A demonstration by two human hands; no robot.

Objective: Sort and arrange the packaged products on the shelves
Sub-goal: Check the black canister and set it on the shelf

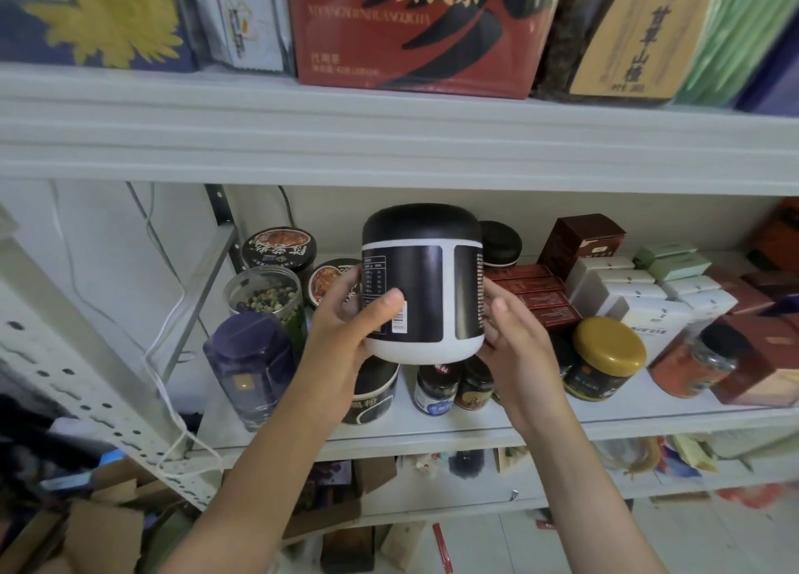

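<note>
I see a jar point(421, 288) that is white with a black lid and black label panels bearing fine white print. On the pale grey shelf point(389, 141), a red box point(415, 28) carries gold characters and black brushstrokes. A navy box point(99, 15) shows a yellow leaf pattern. One small jar point(609, 357) has a gold lid.
</note>
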